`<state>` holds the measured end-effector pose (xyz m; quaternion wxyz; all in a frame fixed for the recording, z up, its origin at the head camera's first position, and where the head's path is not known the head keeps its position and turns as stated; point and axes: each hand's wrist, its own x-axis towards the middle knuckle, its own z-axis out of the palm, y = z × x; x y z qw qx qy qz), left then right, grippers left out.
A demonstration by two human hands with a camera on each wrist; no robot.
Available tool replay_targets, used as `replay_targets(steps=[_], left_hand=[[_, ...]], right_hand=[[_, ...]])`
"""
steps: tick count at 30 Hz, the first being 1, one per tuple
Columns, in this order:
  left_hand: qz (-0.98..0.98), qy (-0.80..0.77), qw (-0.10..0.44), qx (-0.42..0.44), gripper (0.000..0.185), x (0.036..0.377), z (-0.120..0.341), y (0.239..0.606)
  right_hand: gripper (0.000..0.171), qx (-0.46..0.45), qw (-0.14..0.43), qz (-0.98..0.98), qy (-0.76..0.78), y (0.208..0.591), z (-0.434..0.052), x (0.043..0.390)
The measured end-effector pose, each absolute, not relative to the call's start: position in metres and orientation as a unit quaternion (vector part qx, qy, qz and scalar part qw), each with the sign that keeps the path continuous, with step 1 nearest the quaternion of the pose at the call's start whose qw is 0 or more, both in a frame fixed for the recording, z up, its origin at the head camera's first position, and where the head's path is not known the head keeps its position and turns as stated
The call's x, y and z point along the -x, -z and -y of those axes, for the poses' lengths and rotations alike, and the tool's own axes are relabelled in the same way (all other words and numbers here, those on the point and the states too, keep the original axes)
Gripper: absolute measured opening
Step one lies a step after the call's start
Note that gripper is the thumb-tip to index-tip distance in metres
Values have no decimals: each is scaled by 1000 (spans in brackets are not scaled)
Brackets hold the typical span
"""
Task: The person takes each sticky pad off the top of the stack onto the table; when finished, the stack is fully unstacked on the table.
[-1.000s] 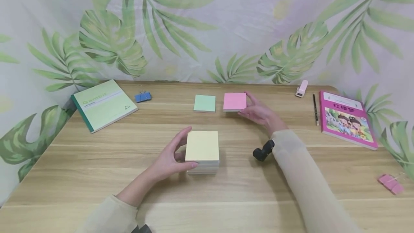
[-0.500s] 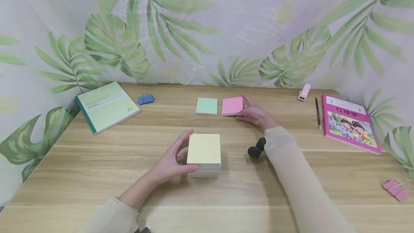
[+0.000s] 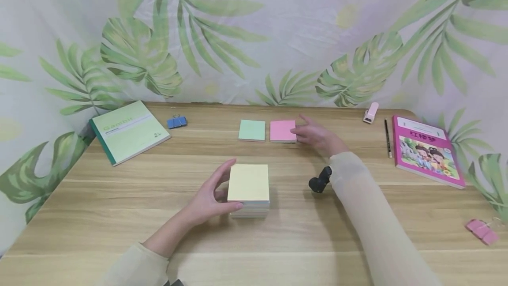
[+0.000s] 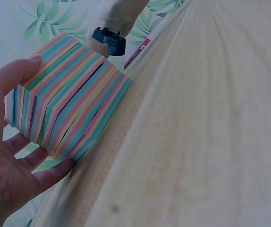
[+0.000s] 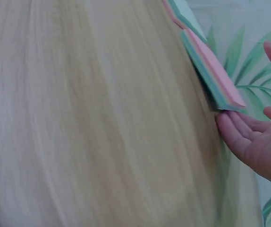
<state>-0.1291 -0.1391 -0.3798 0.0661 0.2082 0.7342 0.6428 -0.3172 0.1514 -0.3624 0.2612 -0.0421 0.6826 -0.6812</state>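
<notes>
A tall stack of sticky notes (image 3: 248, 183), yellow on top, stands near the table's middle. In the left wrist view, layers of several colours show along the sides of the stack (image 4: 74, 99). My left hand (image 3: 212, 195) holds it from the left, thumb at the front and fingers behind. Farther back, a thin pink-topped sticky note pad (image 3: 282, 130) lies just right of a green-topped pad (image 3: 252, 130), a narrow gap between them. Fingertips of my right hand (image 3: 317, 138) are at the pink pad's right edge; its fingers (image 5: 241, 135) are spread loosely in the right wrist view.
A green notebook (image 3: 131, 131) and a blue binder clip (image 3: 176, 122) lie back left. Toward the right are a pale pink stapler (image 3: 371, 113), a pencil (image 3: 388, 138), a pink book (image 3: 428, 151) and a pink binder clip (image 3: 482, 231). A leaf-print cloth (image 3: 238, 34) hangs behind the table.
The pink pad has shifted left, closer to the green pad. My right hand moved with it, and its fingers have since loosened. My left hand stays at the stack.
</notes>
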Motion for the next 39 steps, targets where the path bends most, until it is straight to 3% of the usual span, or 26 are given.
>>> replay_targets(steps=[8, 21, 32, 39], left_hand=[[-730, -648, 78, -202, 88, 123, 136, 366], [-739, -637, 64, -210, 88, 130, 139, 380], [-742, -633, 65, -210, 89, 130, 138, 379], [-746, -628, 59, -214, 87, 129, 138, 380]], right_hand=[[76, 144, 255, -645, 706, 335, -159, 294], [88, 350, 217, -672, 615, 331, -119, 204], [98, 343, 190, -757, 523, 358, -98, 168], [89, 327, 158, -781, 508, 354, -95, 154]])
